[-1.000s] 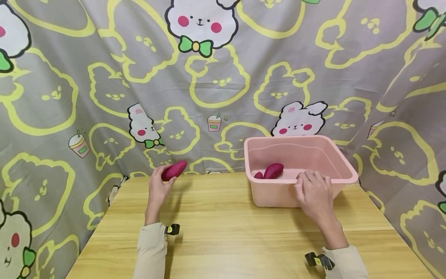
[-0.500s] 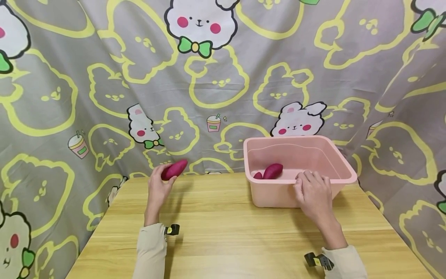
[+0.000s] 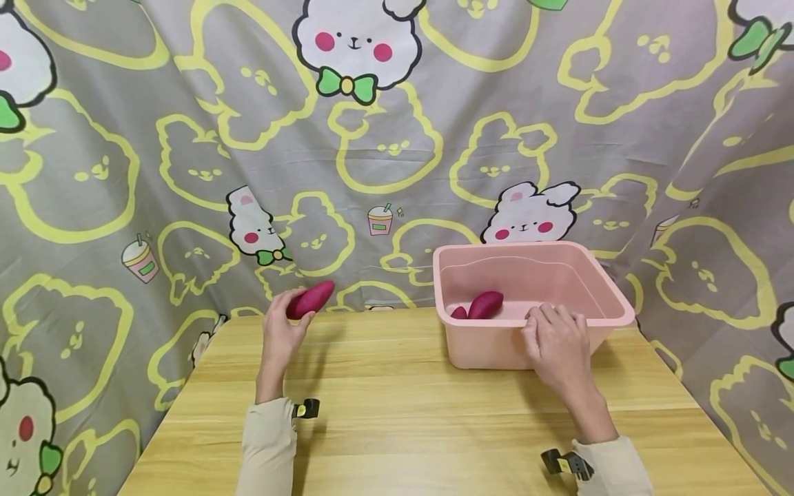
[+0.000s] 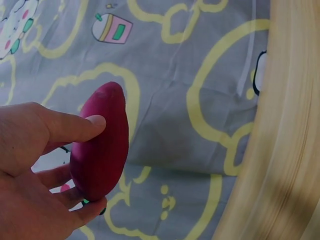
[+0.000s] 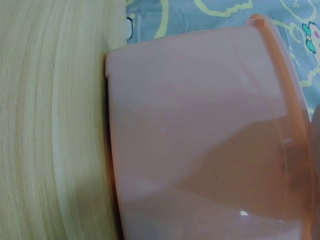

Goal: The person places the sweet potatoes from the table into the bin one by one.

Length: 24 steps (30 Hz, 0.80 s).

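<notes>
My left hand (image 3: 283,335) holds a purple sweet potato (image 3: 313,300) in the air above the table's far left part. In the left wrist view, the thumb lies across the near side of the sweet potato (image 4: 102,150) and the other fingers go behind it. At the right, my right hand (image 3: 558,348) grips the front rim of a pink plastic bin (image 3: 484,346). Inside the bin lie a sweet potato (image 3: 486,304) and a smaller visible piece of another (image 3: 459,313), partly hidden by the rim. The right wrist view shows mainly the bin's outer wall (image 5: 200,125).
The wooden table (image 3: 384,413) carries the bin near its back right edge. A grey curtain (image 3: 397,165) with cartoon bears and rabbits hangs close behind the table and at both sides. Small black cameras (image 3: 308,408) are strapped at the wrists.
The left hand and its sweet potato have risen very slightly. The right hand and the bin stay where they were.
</notes>
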Each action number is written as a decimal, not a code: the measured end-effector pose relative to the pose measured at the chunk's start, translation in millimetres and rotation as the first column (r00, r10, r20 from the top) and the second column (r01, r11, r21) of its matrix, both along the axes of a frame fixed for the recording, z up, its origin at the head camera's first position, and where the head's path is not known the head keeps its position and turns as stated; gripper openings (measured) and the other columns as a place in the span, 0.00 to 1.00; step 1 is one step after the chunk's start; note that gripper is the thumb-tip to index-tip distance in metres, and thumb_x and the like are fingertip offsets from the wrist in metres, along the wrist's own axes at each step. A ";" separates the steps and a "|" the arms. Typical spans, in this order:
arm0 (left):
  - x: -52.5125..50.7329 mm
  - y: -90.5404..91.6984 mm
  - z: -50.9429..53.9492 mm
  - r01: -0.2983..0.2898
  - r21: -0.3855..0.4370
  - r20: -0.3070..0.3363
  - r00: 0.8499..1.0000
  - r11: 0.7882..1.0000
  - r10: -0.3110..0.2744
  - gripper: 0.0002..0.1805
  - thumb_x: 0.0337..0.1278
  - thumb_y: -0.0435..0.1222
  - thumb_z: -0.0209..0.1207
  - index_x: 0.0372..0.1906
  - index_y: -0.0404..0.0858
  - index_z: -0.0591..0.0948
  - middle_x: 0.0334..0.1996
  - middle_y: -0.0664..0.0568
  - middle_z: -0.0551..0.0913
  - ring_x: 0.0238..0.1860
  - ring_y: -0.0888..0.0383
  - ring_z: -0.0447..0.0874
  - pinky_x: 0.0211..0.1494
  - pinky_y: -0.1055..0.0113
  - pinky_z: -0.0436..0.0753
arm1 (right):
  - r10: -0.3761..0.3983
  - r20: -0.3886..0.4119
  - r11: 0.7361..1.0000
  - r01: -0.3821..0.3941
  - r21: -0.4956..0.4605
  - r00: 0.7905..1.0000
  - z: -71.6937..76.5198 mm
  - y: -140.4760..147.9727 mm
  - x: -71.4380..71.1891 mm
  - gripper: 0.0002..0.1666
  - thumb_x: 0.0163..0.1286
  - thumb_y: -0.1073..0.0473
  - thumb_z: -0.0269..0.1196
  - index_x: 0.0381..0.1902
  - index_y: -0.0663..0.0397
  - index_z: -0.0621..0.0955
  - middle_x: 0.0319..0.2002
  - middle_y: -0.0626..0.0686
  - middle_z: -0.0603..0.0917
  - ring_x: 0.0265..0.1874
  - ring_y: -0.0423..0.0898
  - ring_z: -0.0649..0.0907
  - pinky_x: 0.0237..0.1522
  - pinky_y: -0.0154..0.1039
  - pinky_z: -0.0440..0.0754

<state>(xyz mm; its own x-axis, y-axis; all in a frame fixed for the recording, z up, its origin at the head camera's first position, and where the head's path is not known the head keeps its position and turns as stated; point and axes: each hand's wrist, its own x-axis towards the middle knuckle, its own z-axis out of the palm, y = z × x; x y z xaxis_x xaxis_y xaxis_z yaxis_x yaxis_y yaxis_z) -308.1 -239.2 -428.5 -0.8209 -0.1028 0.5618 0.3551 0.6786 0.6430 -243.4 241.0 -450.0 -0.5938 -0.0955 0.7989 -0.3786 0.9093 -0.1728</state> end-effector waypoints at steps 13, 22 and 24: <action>4.1 8.5 7.3 0.017 -0.019 -0.047 0.999 1.000 -0.018 0.25 0.53 0.26 0.73 0.59 0.34 0.82 0.59 0.36 0.79 0.59 0.36 0.77 0.60 0.43 0.75 | 0.002 -0.019 1.000 -0.001 0.008 1.000 1.7 -1.3 0.2 0.21 0.76 0.53 0.41 0.29 0.55 0.75 0.28 0.55 0.76 0.33 0.59 0.73 0.40 0.55 0.66; 8.7 13.5 12.4 0.040 -0.015 -0.069 0.997 0.999 -0.041 0.26 0.53 0.27 0.74 0.59 0.34 0.83 0.58 0.36 0.79 0.58 0.37 0.78 0.58 0.44 0.76 | 0.003 -0.020 1.000 -0.003 0.004 1.000 1.9 -1.1 0.1 0.20 0.75 0.53 0.42 0.30 0.56 0.75 0.28 0.55 0.77 0.33 0.59 0.73 0.39 0.55 0.65; 9.2 15.0 13.7 0.044 -0.012 -0.067 0.997 0.999 -0.045 0.26 0.53 0.27 0.74 0.59 0.34 0.83 0.58 0.36 0.79 0.58 0.37 0.78 0.58 0.44 0.76 | 0.001 -0.021 1.000 -0.001 0.004 1.000 1.6 -0.7 -0.3 0.20 0.75 0.53 0.41 0.30 0.56 0.75 0.28 0.55 0.77 0.33 0.59 0.74 0.39 0.55 0.65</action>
